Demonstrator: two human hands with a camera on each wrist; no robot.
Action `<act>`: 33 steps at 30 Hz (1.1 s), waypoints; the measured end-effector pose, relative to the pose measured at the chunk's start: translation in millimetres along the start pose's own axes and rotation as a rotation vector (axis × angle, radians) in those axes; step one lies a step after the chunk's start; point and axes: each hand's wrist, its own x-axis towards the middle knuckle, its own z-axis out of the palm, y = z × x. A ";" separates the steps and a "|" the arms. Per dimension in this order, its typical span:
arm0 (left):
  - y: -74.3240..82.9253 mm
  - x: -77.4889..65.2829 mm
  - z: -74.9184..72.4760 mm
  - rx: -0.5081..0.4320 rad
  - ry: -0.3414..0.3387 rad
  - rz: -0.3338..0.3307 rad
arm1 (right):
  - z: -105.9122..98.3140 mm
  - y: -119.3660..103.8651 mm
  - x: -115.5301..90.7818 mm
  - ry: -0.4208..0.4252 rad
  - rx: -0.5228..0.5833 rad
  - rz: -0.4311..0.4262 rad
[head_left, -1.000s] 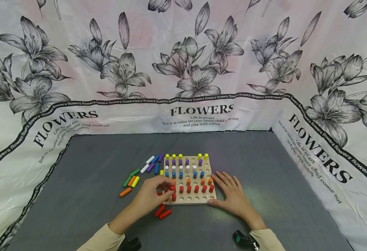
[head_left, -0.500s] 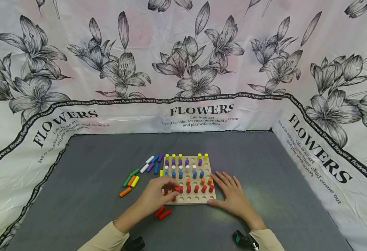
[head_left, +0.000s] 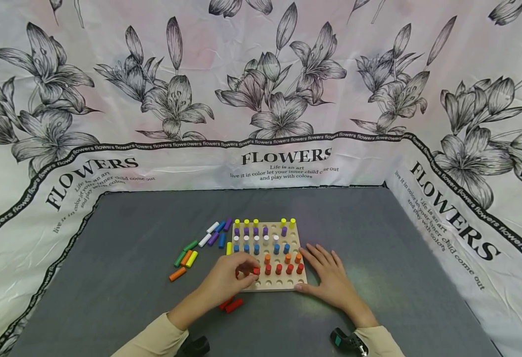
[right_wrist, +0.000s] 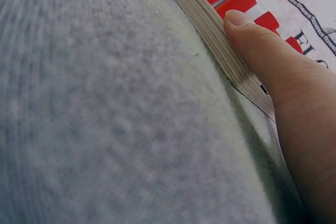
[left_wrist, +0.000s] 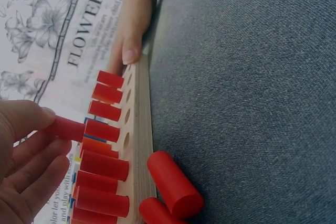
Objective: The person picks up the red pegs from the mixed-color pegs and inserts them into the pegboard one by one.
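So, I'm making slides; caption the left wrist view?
The left hand pinches a red cylindrical peg over a pale wooden pegboard; two loose red pegs lie beside it on grey fabric.

Grey table [head_left: 131, 248]: wooden pegboard [head_left: 273, 287], loose multicoloured pegs [head_left: 204, 240] left of it, loose red pegs [head_left: 234, 305] beside its near edge.

Pinkish-white floral cloth [head_left: 225, 44] behind and beside grey tabletop [head_left: 145, 228].
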 end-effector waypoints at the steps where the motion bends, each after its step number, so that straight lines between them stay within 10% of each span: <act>1: -0.1 0.3 0.5 0.001 -0.005 -0.003 | 0.1 0.1 -0.3 0.001 0.001 -0.001; 33: -8.2 0.7 9.5 0.112 -0.062 0.012 | 1.8 1.4 -0.3 0.015 -0.008 -0.016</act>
